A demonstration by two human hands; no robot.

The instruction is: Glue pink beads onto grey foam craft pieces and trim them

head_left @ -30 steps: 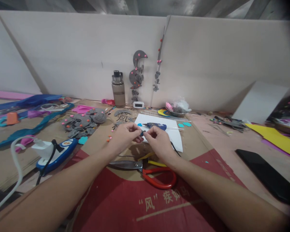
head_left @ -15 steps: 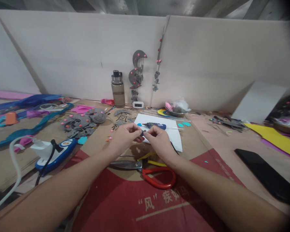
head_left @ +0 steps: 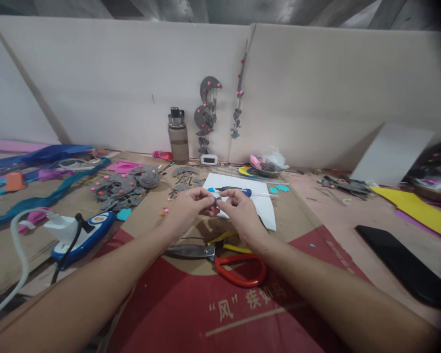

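Observation:
My left hand (head_left: 194, 206) and my right hand (head_left: 241, 212) meet over the cardboard, fingertips pinched on a small dark grey piece (head_left: 216, 200), perhaps felt. Its exact shape is mostly hidden by the fingers. Behind the hands lies a white sheet (head_left: 262, 208) with a blue glue gun (head_left: 244, 191) across it. Red-handled scissors (head_left: 242, 269) rest below the hands, blades toward the left. Yellow-handled pliers or cutters (head_left: 237, 248) lie partly under my right hand. Small pink and orange balls (head_left: 164, 211) are scattered left of my left hand.
Grey felt pieces with coloured balls (head_left: 121, 186) and a power strip (head_left: 83, 240) are on the left. A water bottle (head_left: 178, 139) and a small digital clock (head_left: 209, 160) stand at the wall. A black phone (head_left: 404, 264) lies on the right, near yellow sheets (head_left: 419, 208).
My right fingers have shifted slightly on the small grey piece, with the index finger a little more lifted. The whole view has moved a touch; the tools lie as before.

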